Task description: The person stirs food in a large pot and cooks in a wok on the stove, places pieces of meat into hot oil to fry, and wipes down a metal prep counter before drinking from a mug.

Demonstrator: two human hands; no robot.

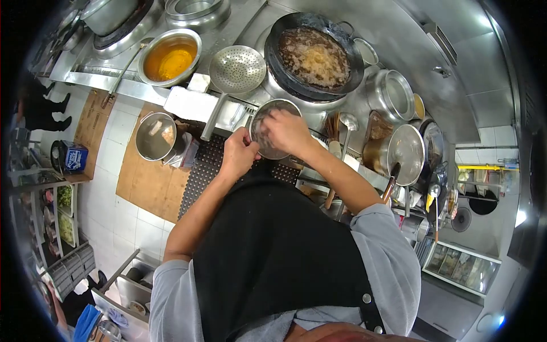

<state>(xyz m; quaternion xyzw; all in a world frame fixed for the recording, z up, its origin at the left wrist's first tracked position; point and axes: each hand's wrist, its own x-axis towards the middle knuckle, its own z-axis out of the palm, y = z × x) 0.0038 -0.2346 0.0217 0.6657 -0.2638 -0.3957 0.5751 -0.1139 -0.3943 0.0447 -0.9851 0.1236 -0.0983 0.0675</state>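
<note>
Reference: the bowl [272, 149] is the dial centre; 12 o'clock points away from the wearer.

Hands: close together at the bowl, in front of the black apron [273, 245]. The left hand [239, 149] clamps the rim at about 8 o'clock, thumb and fingers pinched there. The right hand [285, 130] enters from 4 o'clock, with its fingers inside the bowl. Whether they grip anything cannot be told; the bowl's contents are blurred and partly covered.

Surroundings:
- 1 o'clock: wok [354, 74], containing dark, foaming liquid with a golden patch near the middle.
- 11 o'clock: strainer [237, 69], perforated, lying between wok and basin [193, 69]. Its handle [214, 117] runs down towards the left hand, ending near it.
- 10 o'clock: the basin, holding amber liquid. A long-handled ladle [125, 71] lies just beside it, on the side away from the strainer.
- 9 o'clock: pot [147, 147], steel, with a pale piece inside.
- 8 o'clock: black mat [206, 165], studded; beyond it, cardboard [151, 191] on the white-tiled floor [102, 194].
- 3 o'clock: small ladle [348, 121], beside a brush-like bundle [333, 124].
- Between 3 and 4 o'clock: pan [409, 154], tilted, wooden-ended handle [391, 188] pointing towards the wearer's right arm.
- Between 9 and 10 o'clock, well apart: another person's dark legs [48, 108].
</note>
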